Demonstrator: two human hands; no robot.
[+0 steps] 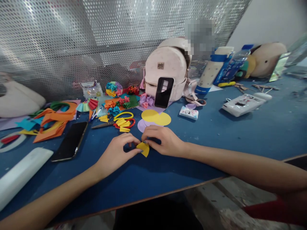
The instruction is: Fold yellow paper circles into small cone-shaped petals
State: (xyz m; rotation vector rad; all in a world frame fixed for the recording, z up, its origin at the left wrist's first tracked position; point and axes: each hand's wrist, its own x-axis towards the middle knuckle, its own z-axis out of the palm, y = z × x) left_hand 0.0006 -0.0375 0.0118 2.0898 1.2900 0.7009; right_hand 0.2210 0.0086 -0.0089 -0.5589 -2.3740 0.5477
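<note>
A small folded piece of yellow paper (144, 149) is pinched between both hands, a little above the blue table (153, 179). My left hand (118, 149) grips its left side between thumb and fingers. From the right, my right hand (164, 140) closes thumb and fingertips on its upper edge. Just beyond the hands lie yellow paper circles (150, 116) and purple paper circles (142, 125), partly overlapping. To their left, folded yellow strips (122, 122) rest on scissors with red and yellow handles (130, 115).
A dark phone (70, 142) and a white long box (22, 174) lie at left, near orange paper scraps (51, 127). A pink backpack (165, 65) with a phone (164, 92) against it stands behind. Tissue packs (243, 104) and bottles (211, 72) are at right.
</note>
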